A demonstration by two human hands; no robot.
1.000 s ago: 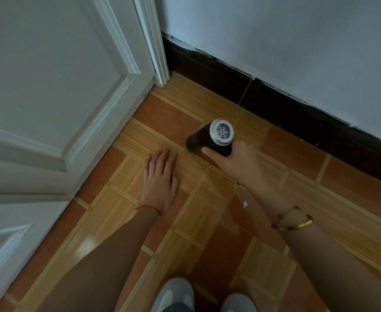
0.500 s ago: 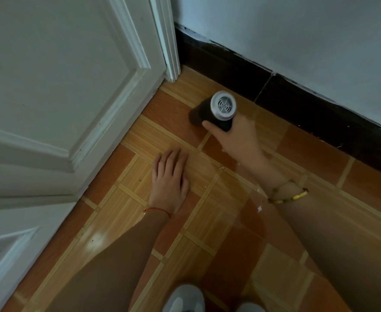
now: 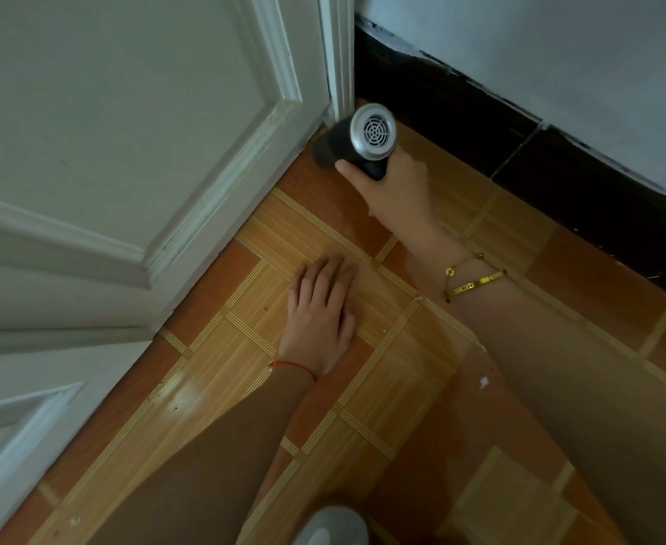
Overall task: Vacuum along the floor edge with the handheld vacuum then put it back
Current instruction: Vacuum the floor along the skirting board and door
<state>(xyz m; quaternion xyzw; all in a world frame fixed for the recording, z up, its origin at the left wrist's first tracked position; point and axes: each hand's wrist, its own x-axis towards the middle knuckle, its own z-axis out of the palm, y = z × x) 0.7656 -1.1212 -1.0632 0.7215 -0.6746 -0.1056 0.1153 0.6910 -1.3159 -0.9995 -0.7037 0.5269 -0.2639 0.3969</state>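
Nearest the camera, the pale toe of a shoe (image 3: pixel 329 527) is seen at the bottom edge, and both forearms are stretched out over the tiled floor (image 3: pixel 421 426). A little further out, the left hand (image 3: pixel 321 312) is laid flat on a tile, fingers straight and together, holding nothing; it is judged to serve as a prop for the crouch. Beyond it, the right hand (image 3: pixel 392 182) is wrapped round the grip of the handheld vacuum (image 3: pixel 353 145), whose silver vented rear cap is turned up toward the camera. The dark nozzle end is set down at the corner where the white door (image 3: pixel 134 123) meets the black skirting board (image 3: pixel 520 143); whether it touches the floor cannot be told. For this step to be done well, the nozzle should be kept low and tight to the edge, and drawn slowly along the skirting, with the corner seam covered first.
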